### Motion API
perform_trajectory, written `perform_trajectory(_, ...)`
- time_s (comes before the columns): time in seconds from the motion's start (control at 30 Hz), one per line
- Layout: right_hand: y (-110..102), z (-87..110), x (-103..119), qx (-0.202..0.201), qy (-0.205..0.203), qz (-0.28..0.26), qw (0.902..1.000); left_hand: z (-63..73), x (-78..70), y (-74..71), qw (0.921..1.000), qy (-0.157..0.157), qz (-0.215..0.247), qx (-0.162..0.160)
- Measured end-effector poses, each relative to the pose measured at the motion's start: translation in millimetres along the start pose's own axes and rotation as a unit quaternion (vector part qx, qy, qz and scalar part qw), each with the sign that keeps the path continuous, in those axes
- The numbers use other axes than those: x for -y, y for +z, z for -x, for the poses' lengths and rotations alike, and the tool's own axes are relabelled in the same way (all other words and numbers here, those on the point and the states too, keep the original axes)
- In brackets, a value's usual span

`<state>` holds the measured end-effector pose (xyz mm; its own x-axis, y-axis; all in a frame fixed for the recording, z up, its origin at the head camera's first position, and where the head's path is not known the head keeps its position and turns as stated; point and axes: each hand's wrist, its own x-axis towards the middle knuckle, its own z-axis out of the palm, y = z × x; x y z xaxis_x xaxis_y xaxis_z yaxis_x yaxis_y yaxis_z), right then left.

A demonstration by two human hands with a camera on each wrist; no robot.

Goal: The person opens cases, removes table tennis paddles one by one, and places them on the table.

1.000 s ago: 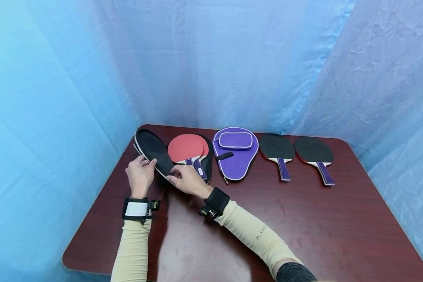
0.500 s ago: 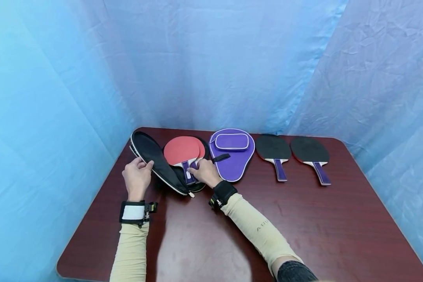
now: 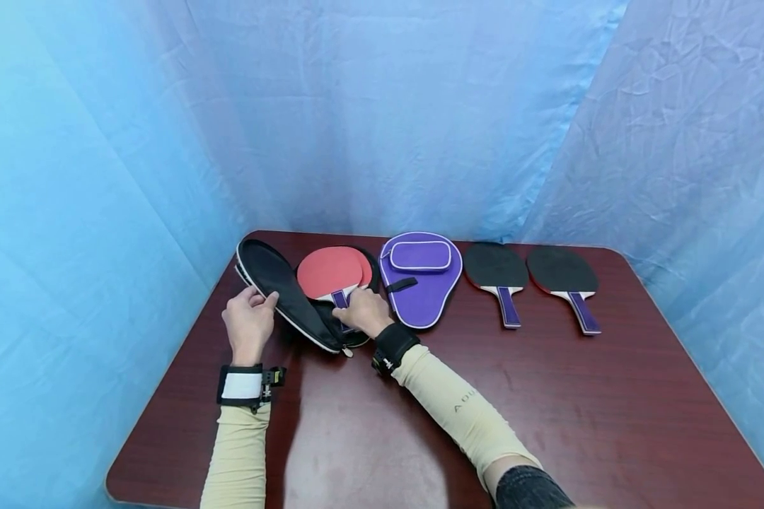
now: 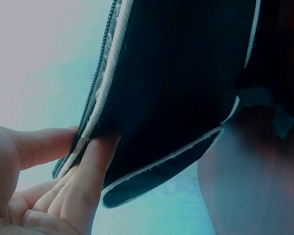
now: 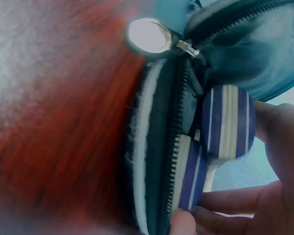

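My left hand (image 3: 248,325) pinches the white-piped edge of the raised, black-lined flap (image 3: 279,286) of an unzipped paddle case. In the left wrist view the thumb and fingers (image 4: 95,156) are on either side of this edge. Two red-faced table tennis paddles (image 3: 327,271) lie overlapping in the case's other half, handles toward me. My right hand (image 3: 368,313) is at their handles and partly covers them. In the right wrist view, its thumb and fingers hold around the two striped handles, the upper handle (image 5: 228,122) and the lower handle (image 5: 188,171). A zip pull (image 5: 149,35) hangs near them.
A closed purple paddle case (image 3: 423,297) with a small front pocket lies right of the open one. Further right are two black-faced paddles, one nearer paddle (image 3: 495,265) and one outer paddle (image 3: 562,268). All lie along the back of the dark red table (image 3: 547,410).
My right hand has left the flap's lower edge and moved right onto the paddle handles, then shifted slightly left. My left hand keeps holding the flap.
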<state>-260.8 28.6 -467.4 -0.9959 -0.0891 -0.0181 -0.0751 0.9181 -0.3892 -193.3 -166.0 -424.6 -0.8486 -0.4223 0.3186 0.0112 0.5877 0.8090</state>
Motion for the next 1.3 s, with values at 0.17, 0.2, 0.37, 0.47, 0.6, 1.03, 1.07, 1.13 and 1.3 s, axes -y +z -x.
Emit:
perform_trajectory(0.17,-5.8,-0.5,-3.2,0.000,-0.005,-0.003,1.0000,0.3,0.9,1.3,0.9999,-0.007,0.006,0.005)
perform_trajectory(0.2,-5.8,-1.0,-4.5,0.003,-0.004,-0.013,0.9999,0.2,1.3,1.6,0.9999,-0.008,0.007,0.006)
perform_trajectory(0.37,-4.8,-5.2,-14.1,0.005,0.000,-0.103,0.9947,0.1,2.8,2.2,0.9999,-0.008,0.007,0.008)
perform_trajectory(0.47,-4.7,-8.7,-21.7,0.028,0.015,-0.183,0.9826,0.7,3.7,2.3,1.0000,-0.004,0.004,0.007)
perform_trajectory(0.6,-4.5,-12.2,-31.3,0.124,0.049,-0.338,0.9315,1.6,4.5,2.9,1.0000,0.003,-0.005,0.005)
perform_trajectory(1.03,-13.8,-10.0,-38.5,0.198,0.074,-0.458,0.8633,-1.4,3.1,3.4,1.0000,0.002,0.006,0.007)
perform_trajectory(1.07,-14.6,-8.2,-39.3,0.199,0.073,-0.459,0.8630,-1.5,3.3,3.1,1.0000,0.003,0.004,0.006)
perform_trajectory(1.13,-16.7,-3.8,-41.3,0.201,0.072,-0.462,0.8608,-1.3,4.1,1.8,1.0000,0.002,0.000,0.005)
perform_trajectory(1.3,-27.4,8.8,-49.2,0.192,0.050,-0.460,0.8652,-0.9,6.3,-3.6,1.0000,-0.001,-0.008,0.002)
